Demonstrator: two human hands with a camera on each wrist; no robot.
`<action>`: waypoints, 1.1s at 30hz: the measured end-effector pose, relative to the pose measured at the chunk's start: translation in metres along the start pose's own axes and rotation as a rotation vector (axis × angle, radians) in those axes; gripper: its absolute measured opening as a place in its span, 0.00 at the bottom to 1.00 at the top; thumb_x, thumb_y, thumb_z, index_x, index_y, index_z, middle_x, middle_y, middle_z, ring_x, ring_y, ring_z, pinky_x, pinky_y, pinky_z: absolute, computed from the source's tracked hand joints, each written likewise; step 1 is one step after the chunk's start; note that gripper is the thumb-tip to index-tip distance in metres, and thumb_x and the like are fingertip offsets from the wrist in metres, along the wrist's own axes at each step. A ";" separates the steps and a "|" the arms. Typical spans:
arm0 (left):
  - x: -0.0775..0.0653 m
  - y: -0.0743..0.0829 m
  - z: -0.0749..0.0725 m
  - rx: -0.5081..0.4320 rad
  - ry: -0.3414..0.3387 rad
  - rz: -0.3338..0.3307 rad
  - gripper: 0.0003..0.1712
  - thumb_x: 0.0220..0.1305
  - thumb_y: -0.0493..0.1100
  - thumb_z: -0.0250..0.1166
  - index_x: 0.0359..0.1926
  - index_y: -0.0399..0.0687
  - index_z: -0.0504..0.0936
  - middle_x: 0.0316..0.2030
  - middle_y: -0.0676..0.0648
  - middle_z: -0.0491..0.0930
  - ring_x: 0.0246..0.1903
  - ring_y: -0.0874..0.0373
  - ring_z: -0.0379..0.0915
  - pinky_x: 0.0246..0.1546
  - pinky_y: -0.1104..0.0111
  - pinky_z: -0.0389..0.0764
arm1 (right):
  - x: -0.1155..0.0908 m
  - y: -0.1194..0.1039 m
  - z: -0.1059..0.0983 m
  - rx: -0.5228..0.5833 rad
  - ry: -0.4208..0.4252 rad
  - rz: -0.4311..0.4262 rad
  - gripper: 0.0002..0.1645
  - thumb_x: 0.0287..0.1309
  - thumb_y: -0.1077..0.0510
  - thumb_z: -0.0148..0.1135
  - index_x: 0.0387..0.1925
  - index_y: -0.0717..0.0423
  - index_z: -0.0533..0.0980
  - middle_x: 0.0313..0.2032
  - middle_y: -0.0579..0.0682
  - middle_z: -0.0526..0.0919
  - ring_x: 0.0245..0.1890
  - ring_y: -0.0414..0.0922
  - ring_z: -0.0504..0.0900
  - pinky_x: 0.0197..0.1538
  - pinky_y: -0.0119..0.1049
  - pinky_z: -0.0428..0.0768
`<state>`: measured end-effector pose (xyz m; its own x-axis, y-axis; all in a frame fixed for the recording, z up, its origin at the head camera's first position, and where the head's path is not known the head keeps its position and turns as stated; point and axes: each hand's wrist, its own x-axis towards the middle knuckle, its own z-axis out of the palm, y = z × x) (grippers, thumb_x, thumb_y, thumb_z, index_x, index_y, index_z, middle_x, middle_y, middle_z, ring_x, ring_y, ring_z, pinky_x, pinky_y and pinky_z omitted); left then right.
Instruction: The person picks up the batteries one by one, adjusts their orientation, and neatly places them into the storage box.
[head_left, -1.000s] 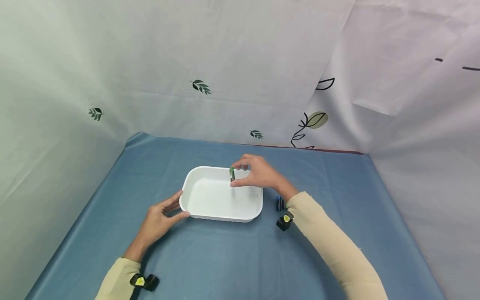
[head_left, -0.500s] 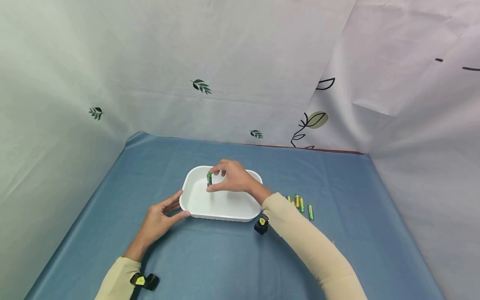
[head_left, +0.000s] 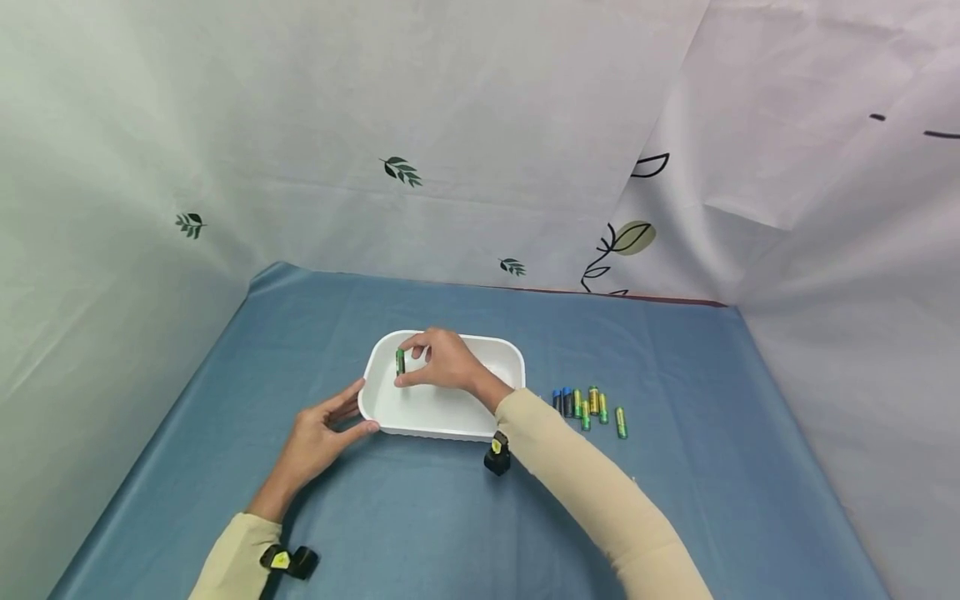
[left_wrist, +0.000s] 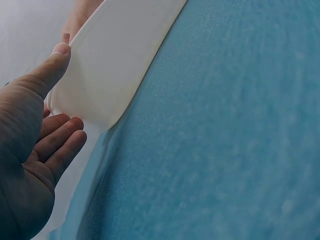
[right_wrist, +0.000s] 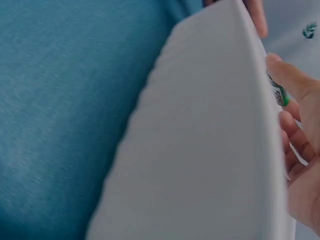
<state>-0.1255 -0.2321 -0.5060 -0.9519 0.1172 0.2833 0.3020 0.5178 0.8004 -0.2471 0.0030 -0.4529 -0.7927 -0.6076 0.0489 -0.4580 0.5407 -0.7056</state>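
Observation:
My right hand (head_left: pixel 447 360) pinches a green and black battery (head_left: pixel 401 362) between thumb and fingertips, over the left part of a white rectangular tray (head_left: pixel 442 412). The battery stands upright in that pinch. In the right wrist view, the tray's side wall (right_wrist: pixel 200 130) fills the middle, and the battery (right_wrist: pixel 280 94) shows just past the rim. My left hand (head_left: pixel 318 437) rests against the tray's left end, thumb at the near corner and fingers along the side. Its fingers look nearly straight in the left wrist view, with the thumb tip (left_wrist: pixel 61 48) at the rim.
Several loose batteries (head_left: pixel 593 401), yellow-green and blue-black, lie right of the tray on the blue cloth (head_left: pixel 420 517). Pale printed fabric (head_left: pixel 450 125) hangs behind and at both sides. Each wrist wears a small black camera (head_left: pixel 301 564).
My right hand has carried the battery leftward across the tray, slightly nearer to me. The batteries on the cloth have come into view from behind the arm. My left hand and the tray stay put.

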 end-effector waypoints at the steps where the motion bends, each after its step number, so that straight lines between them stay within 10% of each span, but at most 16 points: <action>1: 0.000 0.000 0.000 -0.004 0.000 -0.002 0.44 0.56 0.40 0.79 0.72 0.40 0.72 0.62 0.36 0.79 0.55 0.42 0.82 0.51 0.79 0.82 | 0.000 0.000 0.003 0.010 0.005 0.008 0.31 0.52 0.45 0.80 0.57 0.48 0.83 0.39 0.44 0.81 0.37 0.39 0.77 0.36 0.29 0.78; 6: -0.002 0.000 -0.001 -0.003 0.001 -0.011 0.44 0.55 0.40 0.79 0.72 0.41 0.72 0.62 0.37 0.79 0.55 0.43 0.82 0.51 0.82 0.81 | 0.001 0.000 0.015 0.046 0.036 0.028 0.31 0.51 0.47 0.81 0.56 0.49 0.84 0.37 0.46 0.83 0.32 0.37 0.75 0.31 0.27 0.74; 16: -0.001 0.000 0.001 -0.011 0.000 -0.016 0.42 0.57 0.40 0.78 0.72 0.41 0.72 0.61 0.35 0.79 0.54 0.40 0.82 0.52 0.53 0.85 | 0.007 0.001 0.030 0.012 0.059 0.056 0.30 0.49 0.47 0.83 0.55 0.49 0.85 0.35 0.46 0.84 0.29 0.37 0.72 0.31 0.26 0.69; 33: 0.000 -0.002 0.001 -0.029 0.008 0.002 0.42 0.56 0.39 0.78 0.71 0.41 0.73 0.60 0.34 0.80 0.54 0.40 0.83 0.52 0.54 0.85 | 0.006 0.000 0.039 -0.060 0.043 0.147 0.29 0.47 0.45 0.83 0.51 0.50 0.87 0.23 0.42 0.77 0.21 0.36 0.68 0.25 0.25 0.66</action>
<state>-0.1260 -0.2322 -0.5081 -0.9508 0.1114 0.2892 0.3055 0.4932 0.8145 -0.2358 -0.0235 -0.4800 -0.8689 -0.4946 -0.0208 -0.3578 0.6565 -0.6641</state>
